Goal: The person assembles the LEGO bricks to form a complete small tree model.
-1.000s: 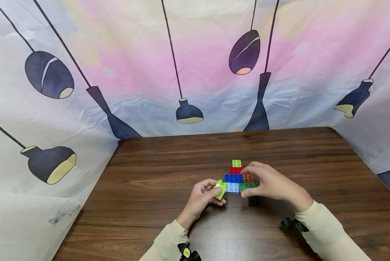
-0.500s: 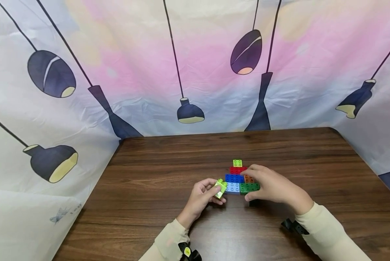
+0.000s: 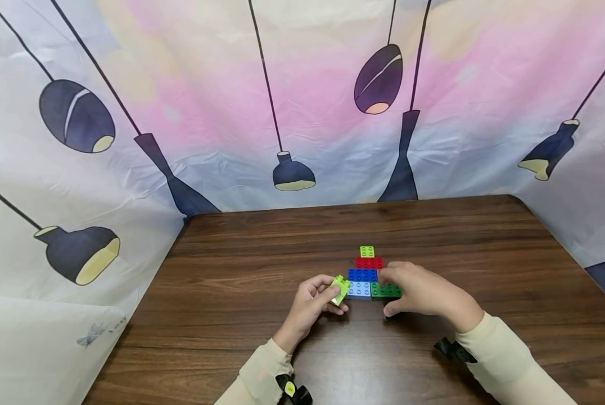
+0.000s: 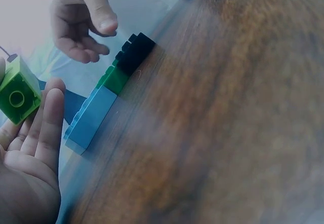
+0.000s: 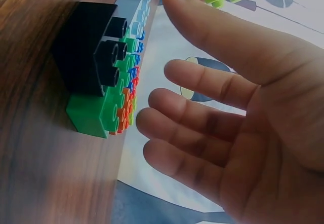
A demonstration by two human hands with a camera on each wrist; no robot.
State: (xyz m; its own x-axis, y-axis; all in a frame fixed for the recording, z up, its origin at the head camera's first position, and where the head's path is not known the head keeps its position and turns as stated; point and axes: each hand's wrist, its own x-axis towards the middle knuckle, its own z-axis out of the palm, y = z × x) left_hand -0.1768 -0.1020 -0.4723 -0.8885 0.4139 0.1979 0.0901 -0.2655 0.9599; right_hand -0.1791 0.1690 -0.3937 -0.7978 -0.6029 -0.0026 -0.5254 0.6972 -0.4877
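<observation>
My left hand (image 3: 308,306) pinches a lime green toy brick (image 3: 340,290) off the table, beside the left end of a group of bricks. The brick's hollow underside shows in the left wrist view. Over the group's right side hovers my right hand (image 3: 426,291), fingers spread and loosely bent, with nothing in it. In the group are a light blue brick (image 3: 359,289), a green brick (image 3: 385,290), a blue brick (image 3: 362,275), a red brick (image 3: 368,262) and a small lime brick (image 3: 366,251). A black brick (image 5: 83,46) and an orange brick (image 5: 124,111) are mostly hidden by my right hand in the head view.
The bricks lie on a dark wood-grain table (image 3: 242,259). Behind and beside it hangs a pastel cloth (image 3: 328,135) printed with lamps. A black strap device (image 3: 293,389) sits on the left wrist, and another (image 3: 454,351) on the right.
My right hand has drawn back a little toward me, from over the red and orange bricks to over the orange and black ones. The left hand keeps its hold on the lime brick.
</observation>
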